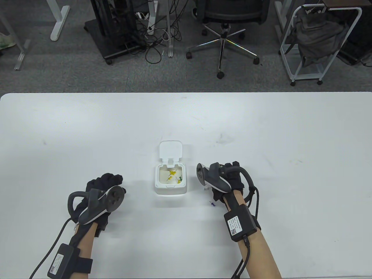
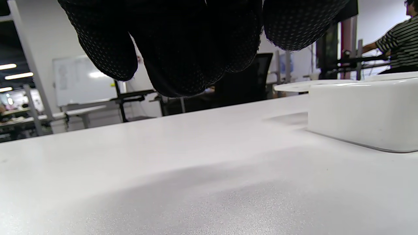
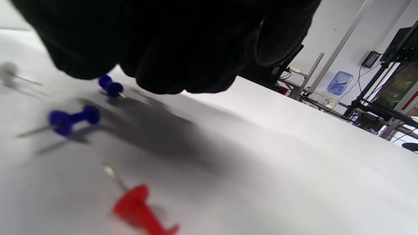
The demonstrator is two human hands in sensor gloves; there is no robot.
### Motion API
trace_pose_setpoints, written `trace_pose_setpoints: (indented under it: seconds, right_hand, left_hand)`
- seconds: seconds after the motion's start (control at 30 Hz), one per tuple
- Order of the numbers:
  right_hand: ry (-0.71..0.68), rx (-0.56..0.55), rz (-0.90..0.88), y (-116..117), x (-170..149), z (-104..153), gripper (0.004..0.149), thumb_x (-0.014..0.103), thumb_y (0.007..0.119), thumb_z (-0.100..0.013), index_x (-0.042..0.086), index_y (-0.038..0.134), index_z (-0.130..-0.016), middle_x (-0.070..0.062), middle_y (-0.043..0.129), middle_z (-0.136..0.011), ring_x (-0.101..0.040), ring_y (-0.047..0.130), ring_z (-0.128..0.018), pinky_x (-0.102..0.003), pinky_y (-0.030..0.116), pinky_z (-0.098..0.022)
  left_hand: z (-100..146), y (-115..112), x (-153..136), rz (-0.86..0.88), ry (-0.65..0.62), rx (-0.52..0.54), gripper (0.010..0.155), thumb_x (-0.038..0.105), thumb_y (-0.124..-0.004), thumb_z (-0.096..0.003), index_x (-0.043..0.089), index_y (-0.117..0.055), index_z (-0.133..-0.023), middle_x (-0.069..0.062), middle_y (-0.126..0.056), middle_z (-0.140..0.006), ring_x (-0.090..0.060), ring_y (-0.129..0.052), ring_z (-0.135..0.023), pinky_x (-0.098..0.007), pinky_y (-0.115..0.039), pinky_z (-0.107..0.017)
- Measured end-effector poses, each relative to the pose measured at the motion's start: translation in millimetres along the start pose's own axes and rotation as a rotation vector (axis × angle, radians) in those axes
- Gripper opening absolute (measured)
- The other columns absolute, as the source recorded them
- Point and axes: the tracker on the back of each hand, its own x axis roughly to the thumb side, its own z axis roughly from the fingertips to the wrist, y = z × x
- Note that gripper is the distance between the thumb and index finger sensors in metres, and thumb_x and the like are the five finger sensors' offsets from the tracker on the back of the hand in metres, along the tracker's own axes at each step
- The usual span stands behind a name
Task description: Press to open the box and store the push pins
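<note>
The white box (image 1: 170, 188) stands mid-table with its lid (image 1: 171, 150) flipped back; several yellow pins (image 1: 172, 174) and a green one lie inside. My left hand (image 1: 114, 180) rests left of the box with curled fingers (image 2: 183, 65) holding nothing; the box wall (image 2: 362, 114) shows at the right of the left wrist view. My right hand (image 1: 229, 175) is right of the box, fingers (image 3: 169, 65) bunched low over loose pins: two blue pins (image 3: 111, 86) (image 3: 73, 120), a red pin (image 3: 140, 209) and a white pin (image 3: 9, 72). I cannot tell whether it pinches one.
One blue pin (image 1: 212, 204) lies by my right wrist and a pale pin (image 1: 207, 188) by the tracker. The white table (image 1: 261, 130) stretches wide around the box. An office chair (image 1: 222, 37) and a cart stand beyond the far edge.
</note>
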Motion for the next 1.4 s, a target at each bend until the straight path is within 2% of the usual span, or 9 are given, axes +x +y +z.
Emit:
trace_pose_setpoints:
  seconds: [0.23,0.4,0.6,0.73,1.03,1.23,1.4]
  right_hand:
    - [0.006,-0.001,-0.022,6,0,-2,0.043,0.049,0.082,-0.036,0.034,0.081,-0.077,0.011,0.101,-0.067,-0.018,0.1,-0.061,-0.052,0.073,-0.071]
    - [-0.001,0.001,-0.002,6,4,-3,0.04,0.047,0.082,-0.037,0.033,0.082,-0.075,0.01,0.101,-0.064,-0.019,0.101,-0.058,-0.053,0.074,-0.07]
    - [-0.014,0.003,0.079,7,12,-1,0.041,0.046,0.076,-0.039,0.03,0.079,-0.077,0.01,0.098,-0.063,-0.02,0.099,-0.058,-0.054,0.072,-0.071]
    - [-0.017,0.014,0.094,3,13,1,0.04,0.045,0.078,-0.039,0.03,0.08,-0.076,0.01,0.1,-0.065,-0.019,0.102,-0.059,-0.052,0.075,-0.071]
    - [-0.029,0.027,0.131,-3,15,5,0.04,0.045,0.074,-0.039,0.028,0.078,-0.075,0.007,0.097,-0.061,-0.02,0.099,-0.054,-0.054,0.075,-0.07]
    - [-0.007,0.076,0.047,-10,5,4,0.041,0.046,0.075,-0.039,0.029,0.077,-0.076,0.009,0.098,-0.063,-0.019,0.099,-0.056,-0.053,0.075,-0.071]
    - [-0.013,0.016,0.022,-24,1,5,0.042,0.047,0.075,-0.038,0.03,0.076,-0.077,0.01,0.096,-0.066,-0.018,0.099,-0.058,-0.052,0.074,-0.072]
  left_hand:
    - [0,-1,0,0.001,-0.002,-0.001,0.054,0.051,-0.067,-0.0517,0.03,-0.071,-0.101,0.001,-0.081,-0.103,-0.018,-0.097,-0.079,-0.05,-0.078,-0.074]
    - [0,-1,0,0.0,-0.002,0.0,0.053,0.051,-0.067,-0.0516,0.03,-0.071,-0.101,0.001,-0.081,-0.103,-0.018,-0.098,-0.079,-0.05,-0.078,-0.074]
    - [0,-1,0,-0.002,-0.003,-0.002,0.053,0.051,-0.067,-0.0516,0.03,-0.071,-0.101,0.002,-0.081,-0.103,-0.018,-0.098,-0.079,-0.05,-0.078,-0.074]
    - [0,-2,0,-0.004,-0.005,-0.008,0.053,0.051,-0.067,-0.0515,0.03,-0.072,-0.101,0.001,-0.082,-0.103,-0.018,-0.098,-0.079,-0.05,-0.078,-0.074]
    - [-1,-2,1,-0.007,-0.008,-0.01,0.053,0.051,-0.068,-0.0515,0.03,-0.072,-0.101,0.002,-0.082,-0.103,-0.018,-0.098,-0.079,-0.05,-0.078,-0.074]
    - [-1,-1,0,-0.006,-0.002,-0.002,0.053,0.051,-0.068,-0.0515,0.03,-0.072,-0.101,0.002,-0.082,-0.103,-0.018,-0.098,-0.079,-0.05,-0.078,-0.074]
    - [-1,-1,0,-0.007,-0.002,0.003,0.053,0.051,-0.068,-0.0515,0.03,-0.072,-0.101,0.002,-0.082,-0.103,-0.018,-0.098,-0.079,-0.05,-0.078,-0.074]
